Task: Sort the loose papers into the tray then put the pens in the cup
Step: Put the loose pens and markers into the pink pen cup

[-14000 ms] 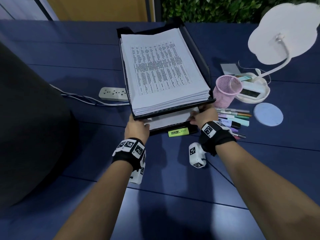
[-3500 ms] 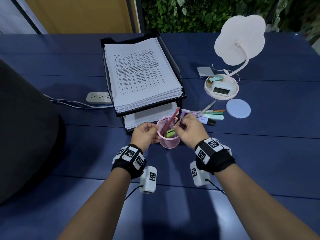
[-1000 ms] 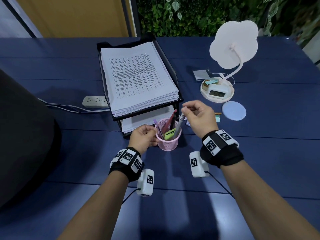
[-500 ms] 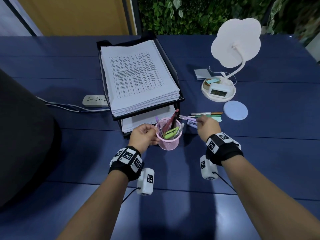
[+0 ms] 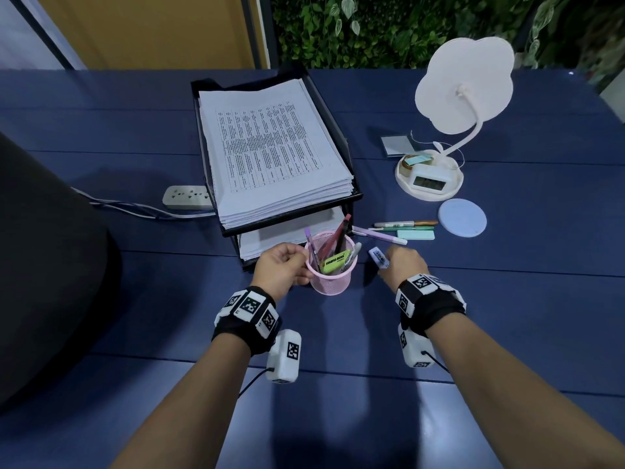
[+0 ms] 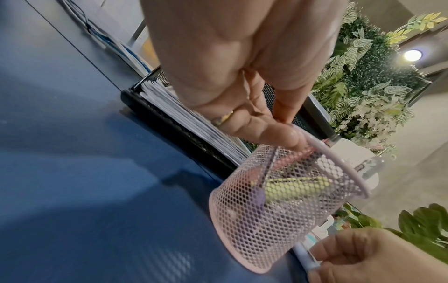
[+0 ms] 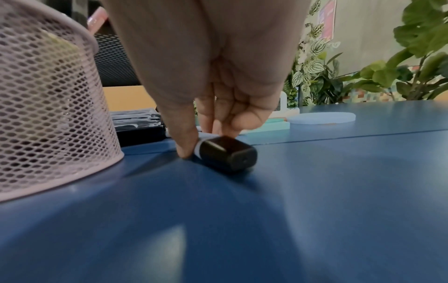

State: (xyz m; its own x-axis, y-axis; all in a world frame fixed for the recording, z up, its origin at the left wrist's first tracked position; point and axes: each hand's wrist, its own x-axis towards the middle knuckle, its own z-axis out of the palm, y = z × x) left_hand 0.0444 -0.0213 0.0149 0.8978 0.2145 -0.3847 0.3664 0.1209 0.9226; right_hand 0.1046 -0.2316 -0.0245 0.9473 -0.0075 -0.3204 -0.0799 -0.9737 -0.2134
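A pink mesh cup (image 5: 331, 275) stands in front of the black paper tray (image 5: 341, 140), with several pens and a yellow highlighter in it. My left hand (image 5: 280, 265) grips the cup's rim (image 6: 337, 159) on its left side. Just right of the cup, my right hand (image 5: 402, 265) pinches a pale lilac highlighter (image 5: 378, 257) with a black cap (image 7: 227, 153), low at the table top. More pens (image 5: 402, 225) and a mint highlighter (image 5: 416, 234) lie on the table behind my right hand. The tray's two tiers hold stacked white papers (image 5: 270, 150).
A white cloud-shaped lamp (image 5: 463, 86) with a clock in its base stands at the back right, a pale blue round coaster (image 5: 462, 217) before it. A power strip (image 5: 186, 197) with cables lies left of the tray. A dark bulky shape (image 5: 44, 265) fills the left edge.
My right hand dropped a pen into the cup, reached to the loose pens, and has now drawn the lilac highlighter back toward the cup. My left hand stayed on the cup.
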